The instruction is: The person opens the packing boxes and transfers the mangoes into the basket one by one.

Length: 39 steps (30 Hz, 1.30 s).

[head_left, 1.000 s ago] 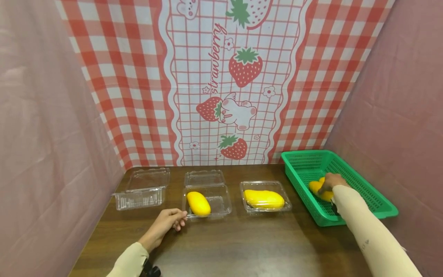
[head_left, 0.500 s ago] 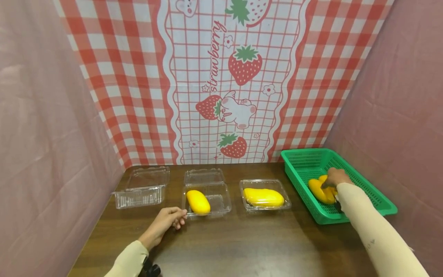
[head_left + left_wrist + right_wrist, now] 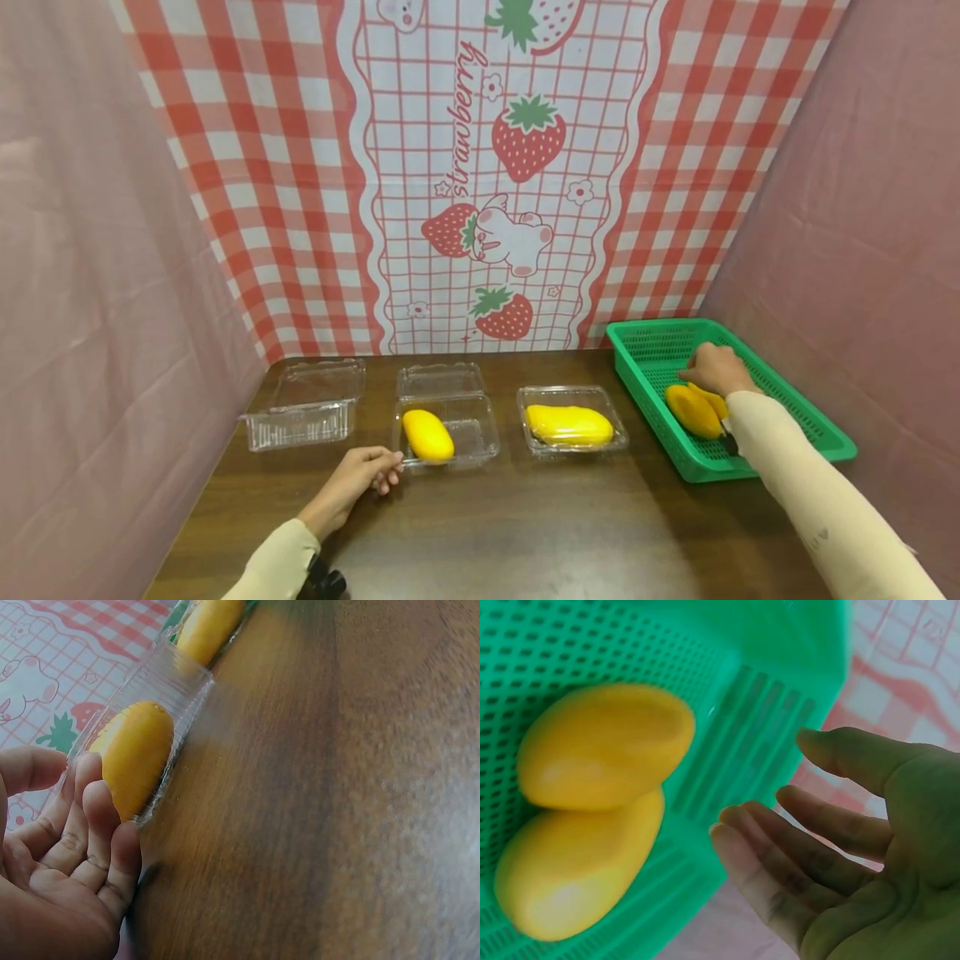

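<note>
In the head view, my left hand [image 3: 356, 481] pinches the near left corner of an open clear plastic clamshell container [image 3: 474, 442]. One yellow mango [image 3: 428, 435] lies on the left side of that container; it also shows past the fingers in the left wrist view. My right hand [image 3: 716, 369] hovers in the green basket [image 3: 652, 425], just beyond two mangoes. The right wrist view shows its thumb and fingers spread with nothing between them. There, an upper mango [image 3: 607, 746] touches a lower mango [image 3: 577, 874], both apart from the fingers.
A closed clear container [image 3: 618, 433] with yellow mango inside stands between the open one and the basket. Another open clamshell [image 3: 300, 425] is at the left, nothing in it. Checked cloth [image 3: 307, 250] hangs behind the wooden table [image 3: 480, 533], with pink cloth at both sides.
My right hand has come off the mangoes in the basket and shifted away from me, above them. The mangoes have turned slightly. My left hand stays at the container's corner.
</note>
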Motion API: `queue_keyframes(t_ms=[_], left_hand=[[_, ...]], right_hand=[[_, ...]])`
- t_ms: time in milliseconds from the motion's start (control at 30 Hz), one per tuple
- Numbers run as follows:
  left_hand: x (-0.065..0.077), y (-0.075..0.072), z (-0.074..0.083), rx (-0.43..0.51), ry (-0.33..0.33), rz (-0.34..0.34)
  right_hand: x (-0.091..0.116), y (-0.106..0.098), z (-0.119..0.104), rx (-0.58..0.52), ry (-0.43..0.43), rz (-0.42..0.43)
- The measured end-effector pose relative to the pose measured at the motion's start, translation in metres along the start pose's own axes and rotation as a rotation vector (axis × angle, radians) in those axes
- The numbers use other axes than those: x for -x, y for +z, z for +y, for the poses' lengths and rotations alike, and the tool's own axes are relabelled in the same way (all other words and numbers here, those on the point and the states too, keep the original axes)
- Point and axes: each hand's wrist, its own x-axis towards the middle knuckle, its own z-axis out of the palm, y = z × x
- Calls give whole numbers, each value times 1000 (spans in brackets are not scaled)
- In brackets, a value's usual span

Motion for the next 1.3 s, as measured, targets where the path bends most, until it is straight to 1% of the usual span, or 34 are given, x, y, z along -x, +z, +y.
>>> queue_keyframes(t_ms=[133,400,700,1067,1300], left_hand=[[0,1,1,3,-3,8],[-1,1,1,8,-1,13],[-2,2,0,12,-7,18],[-2,3,-1,13,-10,16],[-1,3,-1,10,-10,15]], right_hand=[[0,2,-19,-8,-44,41],[-2,8,-59,-41,-117,88],[0,20,-99,-67,-179,101],[6,38,-135,-91,-262,123],[7,54,-155,-117,-340,131]])
